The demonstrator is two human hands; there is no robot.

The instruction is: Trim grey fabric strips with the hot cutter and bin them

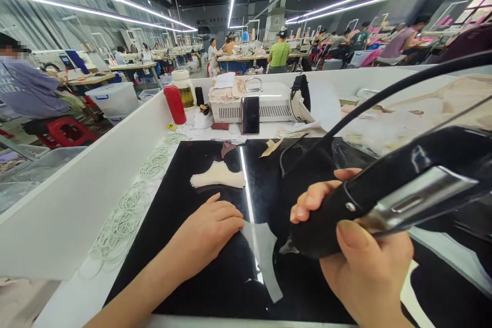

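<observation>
Fingers of the right hand (372,261) wrap a black handheld tool (384,187), presumably for control; the left hand (215,225), pinching or merely steadying, cannot tell, touches a grey piece (267,259) near the black panel (215,287)'s front edge.

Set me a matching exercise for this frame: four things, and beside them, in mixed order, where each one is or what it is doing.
Things
1. left hand
2. right hand
3. cream pieces
4. pale green rings

Places or states
A. lying in loose piles on the white strip left of the black board
B. wrapped around the black tool
C. with fingertips at the upper end of the grey piece
D. stacked on the black board

Right pairs
1-C, 2-B, 3-D, 4-A
</observation>
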